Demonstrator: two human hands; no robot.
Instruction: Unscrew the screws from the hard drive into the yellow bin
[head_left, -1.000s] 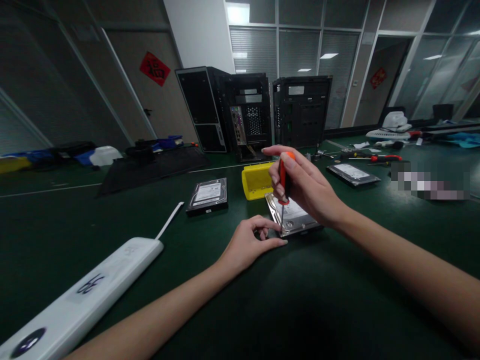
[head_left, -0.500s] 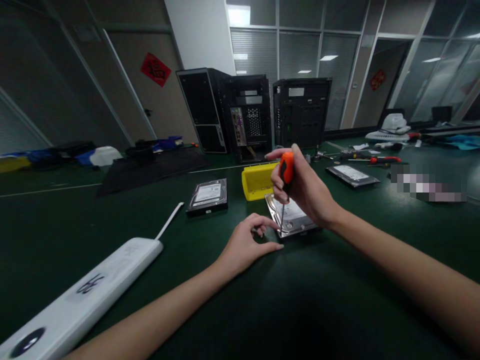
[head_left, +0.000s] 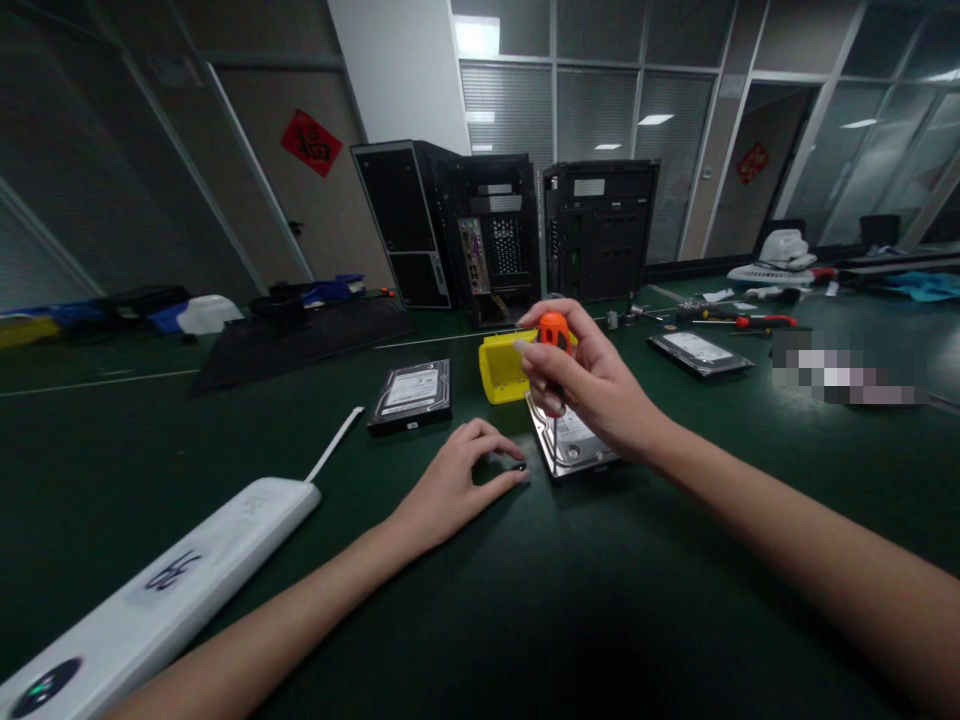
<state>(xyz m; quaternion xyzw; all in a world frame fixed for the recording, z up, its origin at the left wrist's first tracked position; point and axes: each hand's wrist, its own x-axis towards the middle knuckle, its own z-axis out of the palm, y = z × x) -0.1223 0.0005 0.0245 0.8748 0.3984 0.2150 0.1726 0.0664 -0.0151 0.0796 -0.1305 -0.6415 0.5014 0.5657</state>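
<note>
My right hand (head_left: 596, 390) is closed round an orange-handled screwdriver (head_left: 555, 329) and holds it above a silver hard drive (head_left: 571, 447) that lies on the green table (head_left: 600, 600). The screwdriver's shaft is hidden behind my fingers. To the left of the drive, my left hand (head_left: 454, 482) rests on the table. Its thumb and forefinger are pinched at a small dark screw (head_left: 518, 466) next to the drive's near left corner.
A second hard drive (head_left: 411, 392) and a yellow box (head_left: 501, 368) lie just beyond my hands, a third drive (head_left: 699, 352) to the right. A white power strip (head_left: 157, 600) lies near left. Two open computer towers (head_left: 495, 235) stand behind, with red-handled tools (head_left: 757, 320) far right.
My right hand has lifted the screwdriver off the drive and tipped it up. My left hand has slid a little left, away from the drive, pinching the small screw.
</note>
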